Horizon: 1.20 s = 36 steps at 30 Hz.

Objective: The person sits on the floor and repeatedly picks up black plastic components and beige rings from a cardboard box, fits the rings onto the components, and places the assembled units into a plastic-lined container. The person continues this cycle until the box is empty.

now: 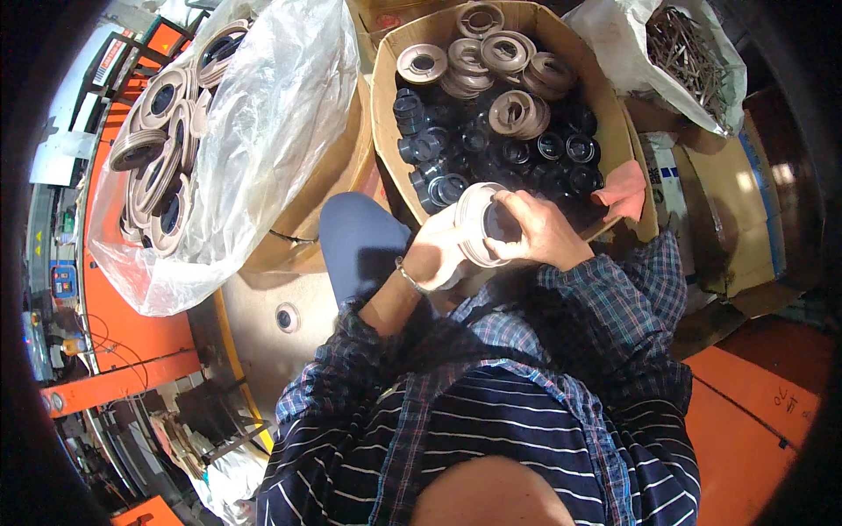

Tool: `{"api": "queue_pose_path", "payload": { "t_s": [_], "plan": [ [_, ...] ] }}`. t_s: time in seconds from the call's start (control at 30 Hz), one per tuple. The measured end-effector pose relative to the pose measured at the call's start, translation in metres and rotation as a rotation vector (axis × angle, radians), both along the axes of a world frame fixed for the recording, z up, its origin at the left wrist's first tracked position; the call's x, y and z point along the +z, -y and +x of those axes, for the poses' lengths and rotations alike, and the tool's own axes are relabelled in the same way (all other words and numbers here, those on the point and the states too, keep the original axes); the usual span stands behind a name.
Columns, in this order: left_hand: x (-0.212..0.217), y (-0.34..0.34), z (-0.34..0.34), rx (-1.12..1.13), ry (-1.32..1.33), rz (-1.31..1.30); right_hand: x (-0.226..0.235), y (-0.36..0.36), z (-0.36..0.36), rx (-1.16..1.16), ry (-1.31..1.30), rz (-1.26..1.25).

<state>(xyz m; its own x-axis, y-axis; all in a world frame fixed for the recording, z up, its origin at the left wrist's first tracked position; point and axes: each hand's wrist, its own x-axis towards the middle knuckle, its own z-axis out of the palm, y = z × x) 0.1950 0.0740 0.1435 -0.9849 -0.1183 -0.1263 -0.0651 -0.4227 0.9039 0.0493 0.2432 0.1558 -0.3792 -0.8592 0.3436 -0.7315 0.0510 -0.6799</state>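
In front of my body, just over the near edge of an open cardboard box (383,131), I hold a beige round plastic ring (474,221) with a dark middle. My left hand (431,254) is closed around its left side. My right hand (548,232) grips it from the right, fingers bent over the rim and into the dark middle. Whether that middle is a black part or a shaded hole, I cannot tell. Inside the box lie many black round plastic cups (475,138), with several beige rings (507,53) stacked on top of them at the far side.
At left, a clear plastic bag (281,114) holds more beige rings (162,98). A white sack (614,39) of thin brown strips (684,48) stands far right. A pink cloth (623,191) hangs over the box's right edge. One round part (287,317) lies on the floor.
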Motion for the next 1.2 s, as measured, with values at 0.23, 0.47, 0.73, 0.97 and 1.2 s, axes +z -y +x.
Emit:
{"api": "queue_pose_path", "payload": {
  "t_s": [0.23,0.47,0.73,0.97,1.2],
  "plan": [
    [-0.007,0.008,-0.001,0.025,0.177,0.437,-0.002,0.000,0.003,0.062,0.002,-0.021],
    [0.001,-0.016,-0.010,0.239,0.001,-0.208,-0.018,0.014,0.013,-0.243,0.272,0.044],
    [0.002,-0.056,-0.014,0.353,0.013,-0.798,-0.025,0.017,-0.001,-0.160,1.582,-0.021],
    [0.007,-0.040,-0.016,0.482,0.057,-0.382,-0.013,0.020,-0.005,-0.397,0.606,0.157],
    [0.007,-0.038,-0.015,0.450,0.005,-0.186,-0.013,0.015,0.000,-0.253,0.337,0.051]
  ]
}}
